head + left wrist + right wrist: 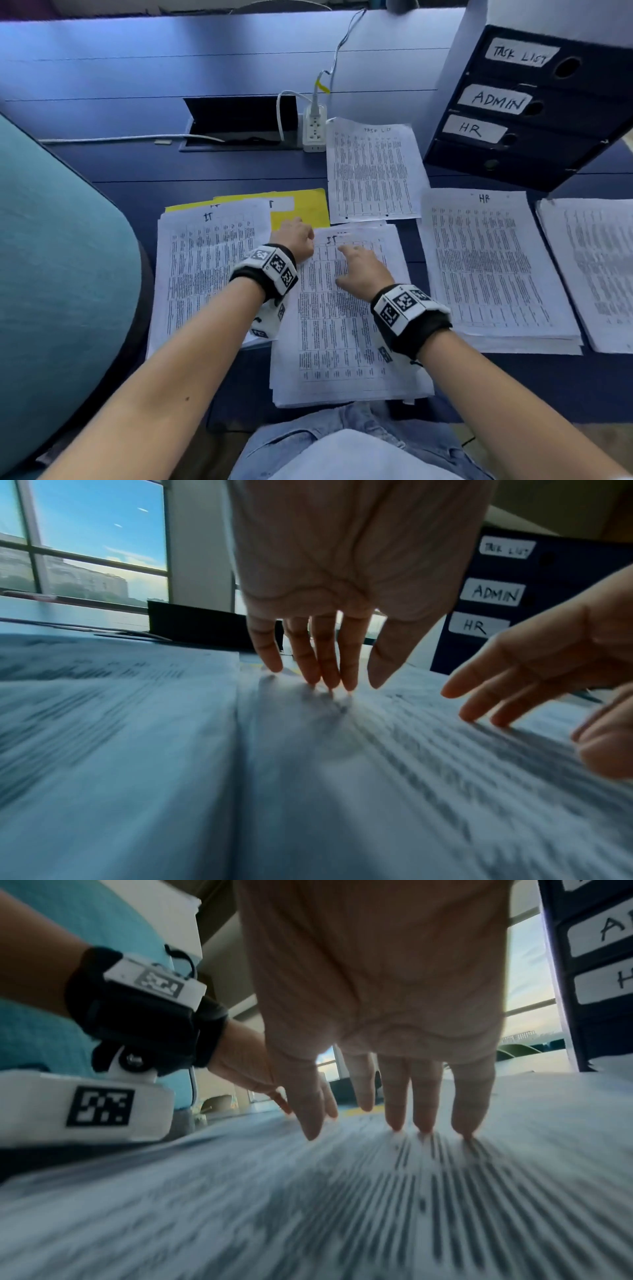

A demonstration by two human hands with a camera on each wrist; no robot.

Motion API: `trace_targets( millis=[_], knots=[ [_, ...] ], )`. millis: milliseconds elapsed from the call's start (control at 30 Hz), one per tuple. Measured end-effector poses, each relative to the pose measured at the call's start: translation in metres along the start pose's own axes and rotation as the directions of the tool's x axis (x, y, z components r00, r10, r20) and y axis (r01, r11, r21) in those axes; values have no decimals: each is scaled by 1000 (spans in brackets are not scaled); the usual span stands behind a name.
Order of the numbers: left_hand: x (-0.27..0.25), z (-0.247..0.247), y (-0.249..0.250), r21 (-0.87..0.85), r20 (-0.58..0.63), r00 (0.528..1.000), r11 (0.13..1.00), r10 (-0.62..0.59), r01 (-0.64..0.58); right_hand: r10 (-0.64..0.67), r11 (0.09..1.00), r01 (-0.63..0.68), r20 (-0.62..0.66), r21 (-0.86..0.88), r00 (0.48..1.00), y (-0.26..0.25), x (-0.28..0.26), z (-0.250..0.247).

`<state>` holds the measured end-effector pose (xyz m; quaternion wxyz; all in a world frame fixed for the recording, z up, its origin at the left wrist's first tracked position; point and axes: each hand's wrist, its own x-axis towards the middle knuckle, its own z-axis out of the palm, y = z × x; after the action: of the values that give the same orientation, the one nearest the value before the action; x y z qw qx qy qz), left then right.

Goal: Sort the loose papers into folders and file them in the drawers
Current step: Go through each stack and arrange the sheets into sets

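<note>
Nearest the person, a thick stack of white printed sheets headed "IT" (342, 315) lies on the dark blue desk (120, 164), its near edge overhanging the desk. Both hands rest on the top sheet. The right hand (363, 274) lies flat with fingers straight and spread, fingertips (424, 1123) pressing the paper; it grips nothing. The left hand (296, 238) sits at the stack's far-left corner, fingers extended with tips (329, 680) on the sheet, also gripping nothing. This two-hand contact probably serves to steady the top sheet or slide it leftward.

Just left, a second white "IT" pile (205, 270) lies on a yellow card folder (301, 209), which shows beyond the pile; that placement suggests IT sheets are being collected there for filing. Right of the central stack lies a white pile headed "HR" (493, 267), and a further white pile (596, 270), heading unreadable, sits at the frame edge. Farther back lies a white sheet headed "TASK LIST" (373, 171).

Count: five paper groups; one yellow folder confirmed, possibly more layered beneath.

Farthest right stands a dark blue drawer unit (534, 113) with four drawers, three labelled TASK LIST, ADMIN, HR. All appear closed.
</note>
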<state>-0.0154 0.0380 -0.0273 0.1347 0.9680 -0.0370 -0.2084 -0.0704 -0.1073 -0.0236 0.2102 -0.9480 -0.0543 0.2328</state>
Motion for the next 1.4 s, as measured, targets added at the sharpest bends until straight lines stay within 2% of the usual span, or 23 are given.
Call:
trace_targets(
  millis=[133,333,733,900,1000,1067,1167,1267,1400],
  knots=[
    [-2,10,-7,118,-31,998,992,52,-48,6,995,-14,-81,-99,997,1,0,18],
    [3,4,-9,109,10,997,991,74,-75,22,992,-38,-129,-118,991,-1,-1,26],
    [7,-1,-28,147,-103,982,979,160,-145,63,986,-88,-175,-141,983,-6,-2,29],
    [4,4,-33,-12,-103,988,993,117,-119,63,984,-81,-114,-159,991,-6,3,26],
    [4,3,-34,-29,-125,991,998,56,-60,55,983,-73,-109,-168,993,-4,4,25],
    [3,1,-35,-10,-148,987,998,57,-59,45,983,-64,-116,-169,992,-3,4,25],
    [-4,-7,-34,40,-203,971,992,127,-121,38,988,-56,-126,-146,991,-2,3,28],
    [-14,-17,-30,-116,-211,942,950,262,-290,17,994,-42,-225,-106,974,-3,0,24],
    [-36,-25,-27,-235,-204,874,844,442,-482,-80,972,-11,-372,-236,925,-9,-3,22]
  ],
)
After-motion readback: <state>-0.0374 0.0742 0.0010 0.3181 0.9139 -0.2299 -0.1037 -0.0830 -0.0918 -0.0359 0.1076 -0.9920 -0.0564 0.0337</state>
